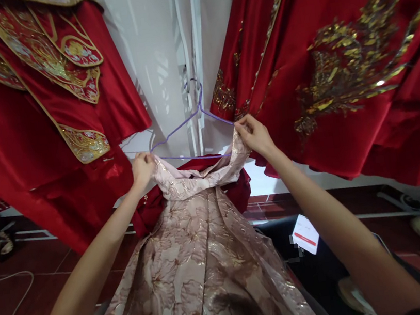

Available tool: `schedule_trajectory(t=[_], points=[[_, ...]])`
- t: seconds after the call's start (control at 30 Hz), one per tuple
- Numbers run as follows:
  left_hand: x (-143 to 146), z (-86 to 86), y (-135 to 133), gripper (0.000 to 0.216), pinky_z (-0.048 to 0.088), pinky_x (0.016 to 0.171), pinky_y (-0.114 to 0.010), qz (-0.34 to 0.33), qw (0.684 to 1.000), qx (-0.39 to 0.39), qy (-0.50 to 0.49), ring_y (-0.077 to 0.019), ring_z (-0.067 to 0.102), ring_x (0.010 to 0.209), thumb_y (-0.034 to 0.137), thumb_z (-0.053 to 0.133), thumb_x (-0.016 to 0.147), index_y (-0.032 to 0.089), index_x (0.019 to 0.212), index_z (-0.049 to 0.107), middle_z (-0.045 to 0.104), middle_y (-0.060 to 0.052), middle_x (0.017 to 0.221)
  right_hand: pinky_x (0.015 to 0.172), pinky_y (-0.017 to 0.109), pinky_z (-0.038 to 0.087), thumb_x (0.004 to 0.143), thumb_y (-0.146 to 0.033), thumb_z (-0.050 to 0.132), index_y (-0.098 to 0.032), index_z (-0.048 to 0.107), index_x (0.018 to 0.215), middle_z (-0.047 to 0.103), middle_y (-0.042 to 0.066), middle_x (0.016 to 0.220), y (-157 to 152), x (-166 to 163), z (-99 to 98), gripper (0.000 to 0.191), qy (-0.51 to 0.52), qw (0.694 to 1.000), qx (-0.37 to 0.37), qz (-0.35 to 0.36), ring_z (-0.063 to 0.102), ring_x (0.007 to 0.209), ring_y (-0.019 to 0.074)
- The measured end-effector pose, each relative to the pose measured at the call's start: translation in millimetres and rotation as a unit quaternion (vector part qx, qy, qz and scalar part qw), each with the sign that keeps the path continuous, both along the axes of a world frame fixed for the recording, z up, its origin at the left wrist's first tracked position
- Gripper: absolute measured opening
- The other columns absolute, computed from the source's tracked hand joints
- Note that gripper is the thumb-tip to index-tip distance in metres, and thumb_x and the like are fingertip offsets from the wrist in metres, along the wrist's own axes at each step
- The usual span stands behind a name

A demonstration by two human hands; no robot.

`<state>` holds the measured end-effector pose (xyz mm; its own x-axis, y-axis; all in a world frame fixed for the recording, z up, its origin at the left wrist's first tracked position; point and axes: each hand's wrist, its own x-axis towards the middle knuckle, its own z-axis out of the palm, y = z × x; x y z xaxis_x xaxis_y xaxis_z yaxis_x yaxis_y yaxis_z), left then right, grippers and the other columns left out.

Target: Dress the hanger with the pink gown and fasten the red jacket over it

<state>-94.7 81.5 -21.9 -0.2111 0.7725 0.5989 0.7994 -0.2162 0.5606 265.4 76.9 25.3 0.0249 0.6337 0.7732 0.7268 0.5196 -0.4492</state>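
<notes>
Outstretched left hand (143,169) and right hand (256,135) pinch dress (197,263) shoulders.

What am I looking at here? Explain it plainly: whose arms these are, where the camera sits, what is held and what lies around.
There is no machine here. The single picture comes from a camera worn on a person's head, looking forward and down, so the two bare arms reaching into view are that person's own.

The left hand and the right hand each grip the top edge of a pink-gold brocade dress, one at each end of a thin purple hanger. The hanger's hook hangs on a white rail straight ahead.

Red robes with gold embroidery hang on both sides. Below is a dark red floor with a white cord lying on it at the left. A white card with a red stripe shows under the right arm.
</notes>
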Motion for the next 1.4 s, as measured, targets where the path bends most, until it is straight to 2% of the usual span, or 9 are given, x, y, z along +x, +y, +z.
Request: schedule_trajectory(t=[0.13, 0.33, 0.57, 0.73, 0.9, 0.97, 1.13, 1.27, 1.4], points=[[-26.1, -10.3, 6.6, 0.026, 0.043, 0.091, -0.030, -0.009, 0.997, -0.074, -0.033, -0.0232, 0.060, 0.098, 0.020, 0.042, 0.080, 0.014, 0.086, 0.067, 0.066, -0.011, 0.103, 0.065, 0.028, 0.040, 0.082, -0.053, 0.049, -0.021, 0.056, 0.078, 0.063, 0.002, 0.074, 1.4, 1.9, 2.7, 0.032, 0.015, 1.000, -0.006, 0.014, 0.054, 0.068, 0.0174], [-27.4, -10.7, 14.1, 0.027, 0.043, 0.091, -0.030, -0.029, 0.998, -0.034, -0.047, -0.0225, 0.059, 0.099, 0.024, 0.041, 0.083, 0.016, 0.088, 0.066, 0.065, -0.010, 0.102, 0.064, 0.028, 0.040, 0.081, -0.051, 0.052, -0.021, 0.056, 0.078, 0.061, 0.001, 0.071, 4.8, 3.8, 2.1, 0.031, 0.028, 0.999, -0.016, 0.025, 0.053, 0.067, 0.0166], [5.9, 31.6, 25.7, 0.029, 0.041, 0.092, -0.031, -0.141, 0.987, 0.066, 0.029, -0.0199, 0.056, 0.098, 0.028, 0.040, 0.086, 0.015, 0.090, 0.066, 0.064, -0.009, 0.101, 0.063, 0.027, 0.039, 0.080, -0.048, 0.054, -0.021, 0.056, 0.077, 0.059, -0.002, 0.068, 9.5, 7.5, -0.7, 0.027, 0.036, 0.998, -0.031, 0.045, 0.053, 0.065, 0.0154], [6.9, 47.3, 27.5, 0.031, 0.042, 0.093, -0.033, -0.232, 0.973, -0.014, 0.013, -0.0210, 0.057, 0.099, 0.037, 0.044, 0.086, 0.016, 0.090, 0.066, 0.066, -0.007, 0.098, 0.063, 0.027, 0.039, 0.079, -0.048, 0.055, -0.021, 0.055, 0.076, 0.060, -0.001, 0.069, 15.7, 9.6, -2.6, 0.027, 0.059, 0.996, -0.035, 0.058, 0.053, 0.065, 0.0152], [-40.6, -6.0, 27.1, 0.026, 0.050, 0.079, -0.032, -0.210, 0.946, -0.136, -0.204, -0.0164, 0.062, 0.087, 0.028, 0.046, 0.082, 0.014, 0.101, 0.054, 0.064, -0.009, 0.101, 0.064, 0.028, 0.040, 0.077, -0.047, 0.057, -0.020, 0.055, 0.074, 0.060, -0.002, 0.066, 21.9, 8.8, -4.3, 0.027, 0.084, 0.993, -0.050, 0.066, 0.053, 0.064, 0.0155], [-57.2, -40.0, 19.0, 0.039, 0.051, 0.077, -0.030, -0.222, 0.926, -0.260, -0.160, -0.0152, 0.062, 0.086, 0.013, 0.059, 0.065, 0.016, 0.103, 0.048, 0.063, -0.008, 0.100, 0.063, 0.028, 0.040, 0.077, -0.046, 0.057, -0.021, 0.055, 0.074, 0.060, -0.002, 0.066, 22.4, 8.8, -4.8, 0.026, 0.084, 0.993, -0.050, 0.068, 0.053, 0.064, 0.0154], [-70.4, -103.8, -9.5, 0.073, 0.052, 0.063, -0.027, -0.239, 0.909, -0.319, -0.120, -0.0152, 0.061, 0.076, 0.012, 0.069, 0.052, 0.019, 0.116, 0.034, 0.060, -0.005, 0.096, 0.063, 0.029, 0.041, 0.076, -0.049, 0.057, -0.021, 0.056, 0.075, 0.059, -0.002, 0.066, 22.7, 10.2, -5.9, 0.028, 0.076, 0.994, -0.048, 0.064, 0.053, 0.064, 0.0158], [-69.6, -113.8, -14.4, 0.062, 0.050, 0.066, -0.024, -0.238, 0.931, -0.264, -0.082, -0.0142, 0.060, 0.079, 0.021, 0.068, 0.058, 0.022, 0.112, 0.038, 0.060, -0.001, 0.093, 0.061, 0.028, 0.041, 0.076, -0.049, 0.056, -0.021, 0.056, 0.075, 0.059, -0.002, 0.066, 23.1, 10.6, -6.3, 0.028, 0.077, 0.994, -0.051, 0.058, 0.053, 0.063, 0.0153], [-85.6, -96.5, -10.7, 0.035, 0.050, 0.072, -0.026, -0.214, 0.939, -0.250, -0.101, -0.0193, 0.061, 0.087, 0.030, 0.069, 0.059, 0.019, 0.090, 0.057, 0.065, -0.003, 0.089, 0.061, 0.028, 0.040, 0.076, -0.047, 0.057, -0.021, 0.055, 0.074, 0.059, -0.002, 0.066, 22.9, 10.7, -4.5, 0.026, 0.080, 0.993, -0.060, 0.067, 0.053, 0.063, 0.0151]])
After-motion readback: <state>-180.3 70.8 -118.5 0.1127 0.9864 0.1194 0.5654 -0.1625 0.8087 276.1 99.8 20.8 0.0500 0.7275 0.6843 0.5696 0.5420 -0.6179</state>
